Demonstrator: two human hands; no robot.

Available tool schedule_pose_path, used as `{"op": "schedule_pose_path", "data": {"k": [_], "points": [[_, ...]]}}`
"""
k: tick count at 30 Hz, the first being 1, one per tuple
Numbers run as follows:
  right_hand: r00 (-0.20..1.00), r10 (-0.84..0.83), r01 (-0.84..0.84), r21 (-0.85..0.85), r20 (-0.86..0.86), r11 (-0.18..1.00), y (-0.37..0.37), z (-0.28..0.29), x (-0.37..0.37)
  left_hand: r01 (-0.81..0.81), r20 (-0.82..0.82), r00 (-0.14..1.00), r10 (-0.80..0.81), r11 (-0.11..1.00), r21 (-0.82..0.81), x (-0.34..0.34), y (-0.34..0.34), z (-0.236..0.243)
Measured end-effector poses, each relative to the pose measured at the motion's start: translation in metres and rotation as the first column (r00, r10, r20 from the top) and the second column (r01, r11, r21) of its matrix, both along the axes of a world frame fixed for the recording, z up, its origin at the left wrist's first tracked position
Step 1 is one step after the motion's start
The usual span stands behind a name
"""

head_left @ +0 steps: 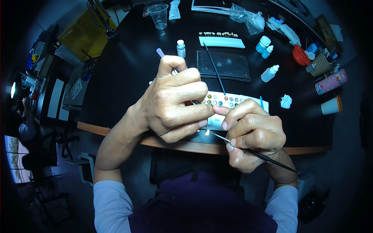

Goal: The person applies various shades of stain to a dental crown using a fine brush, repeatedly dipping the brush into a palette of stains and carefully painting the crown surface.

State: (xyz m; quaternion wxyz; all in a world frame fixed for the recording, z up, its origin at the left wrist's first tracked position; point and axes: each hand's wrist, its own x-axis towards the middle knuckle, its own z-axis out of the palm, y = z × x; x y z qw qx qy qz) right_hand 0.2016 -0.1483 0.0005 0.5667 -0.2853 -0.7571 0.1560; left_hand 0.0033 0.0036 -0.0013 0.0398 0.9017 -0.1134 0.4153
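My left hand [175, 99] is closed round a slim metal holding tool, mostly hidden by the fingers. Below that hand is a small cream tooth-shaped piece [207, 133], seemingly at the tool's thin end. My right hand [256, 136] pinches a fine paintbrush [268, 158] with a dark handle. Its pointed tip is just right of the tooth piece; whether they touch I cannot tell. The fingers of both hands meet above it. Partly covered by my hands, a white palette [217, 123] with several coloured wells lies behind.
A second brush [213, 64] rests across a dark slab [237, 68] and the palette. Beyond stands a white strip [221, 42] with several tooth-shaped samples. Small bottles [270, 73], crumpled tissue [286, 101], a cup [331, 105] and a red bowl [301, 55] are on the right. The table's wooden edge [182, 146] is close.
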Motion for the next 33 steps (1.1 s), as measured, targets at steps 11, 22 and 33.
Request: {"op": "schedule_pose_path", "data": {"k": [11, 22, 33], "points": [[0.998, 0.019, -0.018, -0.016, 0.063, 1.0, -0.0008, 0.001, 0.001, 0.024, -0.068, 0.997, -0.028, 0.998, -0.061, -0.0032, 0.0006, 0.0035], [0.999, 0.008, -0.009, 0.018, 0.037, 1.0, 0.0023, -0.0006, -0.0019, 0.011, -0.075, 0.997, -0.015, 0.998, -0.059, -0.003, -0.0005, 0.0051], [0.998, 0.015, -0.017, 0.031, 0.062, 0.999, 0.0038, -0.0005, 0.0005, 0.005, -0.045, 0.999, -0.007, 0.999, -0.036, -0.0005, 0.0009, 0.0008]]}}
